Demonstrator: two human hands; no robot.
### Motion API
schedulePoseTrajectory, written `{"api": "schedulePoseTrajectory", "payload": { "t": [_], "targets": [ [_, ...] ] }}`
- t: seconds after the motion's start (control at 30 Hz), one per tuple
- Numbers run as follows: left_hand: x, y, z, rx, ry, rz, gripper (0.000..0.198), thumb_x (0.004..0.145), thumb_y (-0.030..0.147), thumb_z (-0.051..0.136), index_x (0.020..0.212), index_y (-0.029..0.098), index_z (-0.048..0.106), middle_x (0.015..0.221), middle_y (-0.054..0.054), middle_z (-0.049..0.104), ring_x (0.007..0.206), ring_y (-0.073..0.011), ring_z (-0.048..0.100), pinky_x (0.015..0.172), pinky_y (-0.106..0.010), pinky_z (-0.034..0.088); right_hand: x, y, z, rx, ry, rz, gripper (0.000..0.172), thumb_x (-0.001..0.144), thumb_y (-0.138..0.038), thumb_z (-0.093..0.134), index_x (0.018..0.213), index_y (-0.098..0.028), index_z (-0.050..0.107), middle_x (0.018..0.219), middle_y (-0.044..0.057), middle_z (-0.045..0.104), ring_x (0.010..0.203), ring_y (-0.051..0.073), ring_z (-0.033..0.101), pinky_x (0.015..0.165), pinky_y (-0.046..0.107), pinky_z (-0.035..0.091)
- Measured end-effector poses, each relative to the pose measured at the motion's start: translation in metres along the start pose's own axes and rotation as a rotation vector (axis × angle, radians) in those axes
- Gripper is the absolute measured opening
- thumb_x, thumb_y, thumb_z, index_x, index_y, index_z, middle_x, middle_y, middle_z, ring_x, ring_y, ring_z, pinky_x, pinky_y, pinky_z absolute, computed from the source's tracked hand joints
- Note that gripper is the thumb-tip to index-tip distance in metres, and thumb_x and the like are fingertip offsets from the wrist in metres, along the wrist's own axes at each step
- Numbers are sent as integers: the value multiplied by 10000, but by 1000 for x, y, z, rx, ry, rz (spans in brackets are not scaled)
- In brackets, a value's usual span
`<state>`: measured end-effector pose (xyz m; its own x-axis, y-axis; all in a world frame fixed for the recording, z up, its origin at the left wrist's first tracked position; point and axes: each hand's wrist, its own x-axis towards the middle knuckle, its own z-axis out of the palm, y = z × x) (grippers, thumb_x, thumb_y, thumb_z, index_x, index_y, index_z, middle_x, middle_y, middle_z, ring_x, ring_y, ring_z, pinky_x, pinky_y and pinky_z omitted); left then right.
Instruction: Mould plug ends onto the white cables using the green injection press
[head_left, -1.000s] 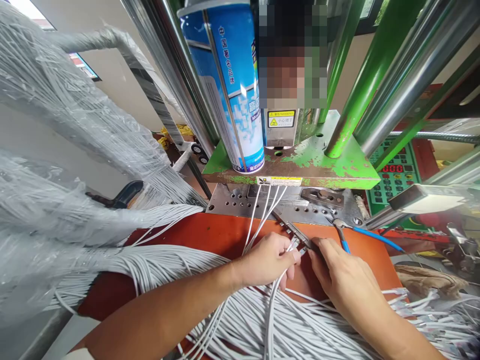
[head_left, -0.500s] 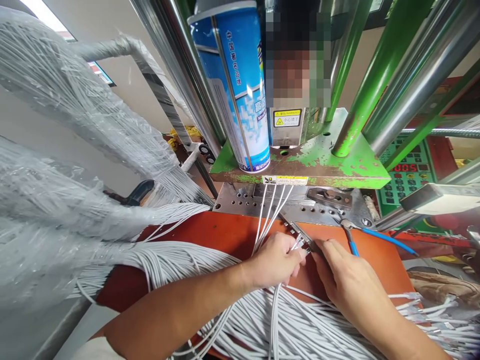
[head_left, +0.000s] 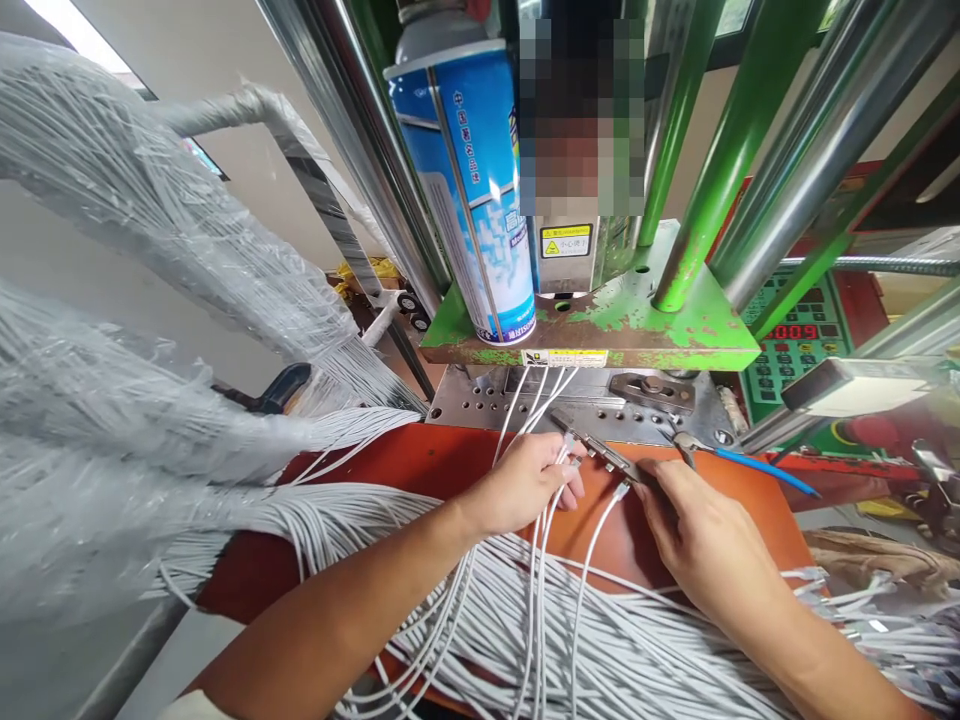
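My right hand (head_left: 694, 525) grips the near end of a narrow metal bar (head_left: 598, 450) with small slots along its side. My left hand (head_left: 525, 485) is closed around several thin white cables (head_left: 541, 560) close to the bar's far end, where their plug ends are partly hidden by the fingers. One separate cable with a clear plug (head_left: 621, 490) stands at the bar's side near my right fingers. Beneath both hands a large heap of white cables (head_left: 645, 640) spreads over the orange-red work surface (head_left: 450, 455).
A green press plate (head_left: 675, 335) above a drilled steel base (head_left: 487, 400) stands ahead, with cables running under it. A blue spray can (head_left: 480, 200) sits on the plate. Blue-handled cutters (head_left: 757, 468) lie at right. Plastic-wrapped cable bundles (head_left: 150, 230) hang at left.
My left hand has shifted left and slightly up along the bar, its fingers loosening somewhat. One plugged cable now stands apart from those in that hand. My right hand still holds the bar.
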<state>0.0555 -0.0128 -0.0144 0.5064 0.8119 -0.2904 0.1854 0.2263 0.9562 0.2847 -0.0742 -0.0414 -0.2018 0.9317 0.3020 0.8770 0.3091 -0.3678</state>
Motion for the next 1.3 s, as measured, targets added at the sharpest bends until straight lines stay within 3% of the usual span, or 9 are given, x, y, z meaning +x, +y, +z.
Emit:
{"api": "schedulePoseTrajectory", "payload": {
  "t": [0.1, 0.23, 0.37, 0.57, 0.7, 0.87, 0.97, 1.13, 1.3],
  "targets": [
    [2, -5, 3, -78, -74, -61, 392, 844, 478, 732, 936, 125, 588, 750, -75, 704, 553, -161, 672, 544, -277, 538, 1, -1, 0, 0, -12, -4, 239, 1077, -349, 385, 1125, -212, 575, 1045, 83, 723, 904, 250, 746, 708, 361, 578],
    [5, -6, 7, -37, -45, -95, 442, 846, 534, 719, 741, 118, 612, 689, -67, 686, 446, -97, 580, 444, -216, 458, 0, -2, 0, 45, -31, -11, 259, 1075, -370, 380, 1145, -223, 582, 1059, 89, 725, 900, 246, 745, 698, 352, 578],
    [6, -2, 11, 24, 28, -101, 410, 911, 452, 654, 658, 139, 580, 567, -5, 609, 376, -62, 493, 383, -179, 343, -1, -4, 2, 106, -30, -6, 261, 1061, -378, 400, 1137, -223, 597, 1028, 94, 725, 826, 233, 733, 700, 353, 573],
    [2, 3, 19, 86, 102, -149, 358, 941, 288, 575, 615, 142, 567, 518, 10, 577, 356, -40, 424, 390, -167, 307, 0, -7, 0, 165, -36, -44, 229, 1059, -369, 413, 1065, -225, 591, 938, 71, 702, 737, 206, 693, 662, 330, 544],
    [2, 0, 20, 67, 141, -116, 319, 915, 284, 595, 630, 144, 564, 540, -3, 602, 360, -41, 410, 383, -169, 295, 2, -8, -3, 185, -69, -89, 248, 1048, -374, 418, 1003, -231, 616, 875, 73, 701, 693, 206, 680, 622, 319, 530],
    [4, -2, 10, 45, -4, -90, 313, 973, 407, 524, 801, 150, 575, 666, -19, 659, 398, -72, 529, 370, -167, 329, 0, 1, 3, 124, 12, -14, 230, 1052, -380, 444, 1087, -230, 615, 965, 73, 733, 762, 222, 715, 682, 344, 548],
    [5, -3, 5, 119, 63, -45, 265, 996, 387, 485, 851, 172, 538, 606, 20, 622, 357, -57, 471, 371, -156, 312, -3, 7, 7, 80, 60, 10, 219, 1053, -393, 464, 1086, -229, 605, 974, 64, 736, 795, 234, 727, 714, 359, 551],
    [9, -2, 6, 55, 61, -190, 227, 962, 298, 518, 779, 167, 548, 520, 44, 553, 318, -49, 385, 353, -163, 270, -3, 4, 7, 117, 27, -22, 221, 1061, -389, 448, 1099, -234, 599, 974, 54, 732, 782, 222, 724, 701, 348, 546],
    [15, -3, 11, 7, 93, -202, 280, 970, 311, 539, 747, 148, 586, 428, 61, 474, 321, -35, 307, 387, -158, 243, -1, -2, 1, 159, -14, -104, 215, 1069, -377, 426, 1080, -233, 584, 912, 49, 716, 713, 207, 700, 617, 324, 519]
  ]
}}
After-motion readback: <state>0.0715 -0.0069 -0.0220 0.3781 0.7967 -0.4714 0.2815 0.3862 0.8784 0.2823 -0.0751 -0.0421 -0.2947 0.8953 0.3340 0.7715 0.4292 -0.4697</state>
